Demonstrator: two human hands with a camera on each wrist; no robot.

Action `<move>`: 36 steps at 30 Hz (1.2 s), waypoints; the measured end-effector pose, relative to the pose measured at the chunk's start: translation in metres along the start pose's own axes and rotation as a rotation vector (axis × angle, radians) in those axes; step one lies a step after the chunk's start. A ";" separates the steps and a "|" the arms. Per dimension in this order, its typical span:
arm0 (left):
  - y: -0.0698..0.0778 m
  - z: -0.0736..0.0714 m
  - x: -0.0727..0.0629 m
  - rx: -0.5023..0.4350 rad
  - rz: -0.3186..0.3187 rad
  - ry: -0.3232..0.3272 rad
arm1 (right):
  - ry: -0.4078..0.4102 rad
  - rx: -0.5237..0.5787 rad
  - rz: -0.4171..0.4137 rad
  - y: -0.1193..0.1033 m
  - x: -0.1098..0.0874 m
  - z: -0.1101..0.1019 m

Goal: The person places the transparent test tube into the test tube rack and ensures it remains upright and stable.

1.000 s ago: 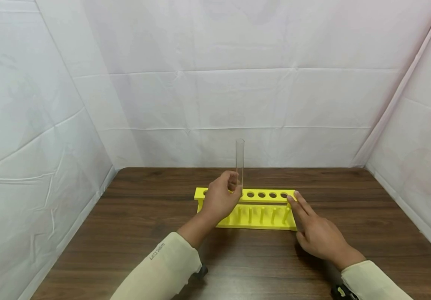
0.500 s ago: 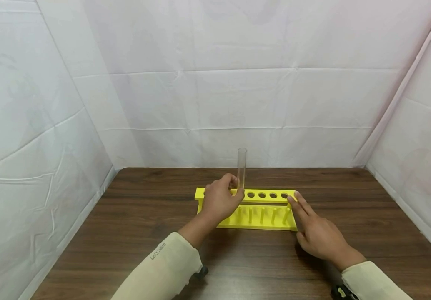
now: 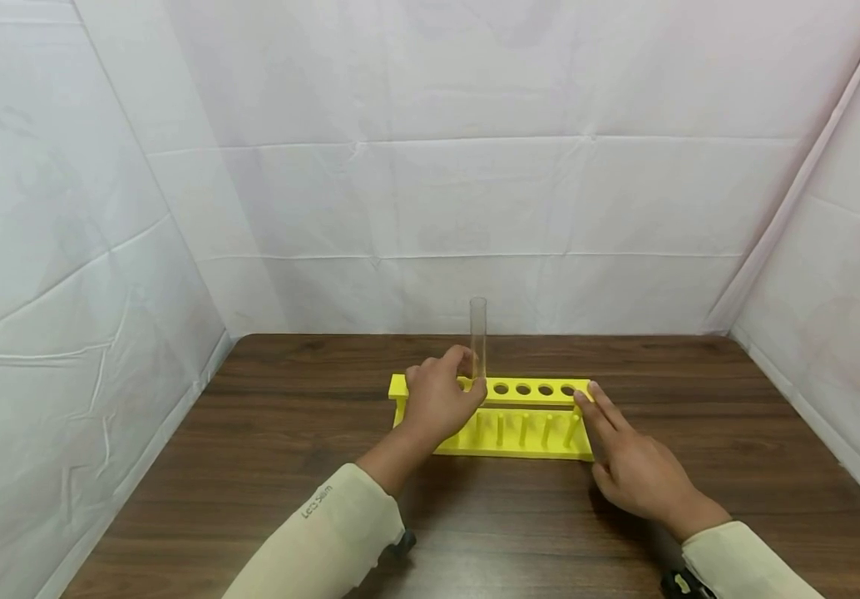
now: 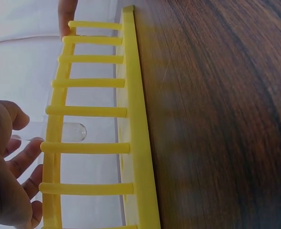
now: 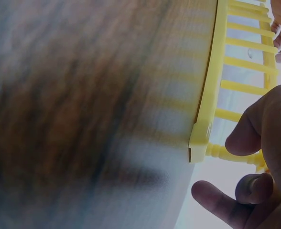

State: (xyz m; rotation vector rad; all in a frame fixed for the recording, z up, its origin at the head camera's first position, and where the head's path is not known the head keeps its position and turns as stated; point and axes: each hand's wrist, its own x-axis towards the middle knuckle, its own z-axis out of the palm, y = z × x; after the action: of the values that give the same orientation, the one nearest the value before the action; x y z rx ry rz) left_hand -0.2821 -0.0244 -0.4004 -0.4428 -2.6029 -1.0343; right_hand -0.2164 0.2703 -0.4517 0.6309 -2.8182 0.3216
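A clear glass test tube (image 3: 478,320) stands upright at the yellow test tube rack (image 3: 512,453). My left hand (image 3: 441,403) pinches the tube low down between thumb and fingers, just above the rack's top bar. In the left wrist view the tube's rounded bottom (image 4: 76,132) shows past the top bar, among the pegs and short of the base. My right hand (image 3: 635,466) rests its straight index and middle fingers on the right end of the top bar. Its thumb (image 5: 245,138) stands apart from the rack in the right wrist view.
The rack stands on a dark wooden table (image 3: 250,499). Several bare holes (image 3: 523,389) line the top bar right of the tube, with upright pegs (image 3: 523,430) below in front. White sheeting (image 3: 430,200) encloses the back and both sides.
The test tube has come down through the top bar, with its rim now lower, and tilted slightly before straightening. My left hand shifted a little to the right; the right hand has stayed put.
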 end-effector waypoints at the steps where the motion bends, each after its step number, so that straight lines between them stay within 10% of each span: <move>1: 0.000 0.000 0.000 0.000 0.001 -0.001 | 0.000 0.001 0.001 0.000 0.000 0.000; 36: -0.005 0.007 0.001 0.056 -0.018 -0.012 | 0.002 -0.002 0.003 0.000 0.000 0.001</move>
State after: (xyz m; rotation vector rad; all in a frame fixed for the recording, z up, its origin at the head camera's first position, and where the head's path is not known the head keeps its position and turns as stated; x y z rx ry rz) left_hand -0.2858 -0.0224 -0.4077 -0.4140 -2.6438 -0.9645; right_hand -0.2167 0.2703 -0.4523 0.6251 -2.8174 0.3200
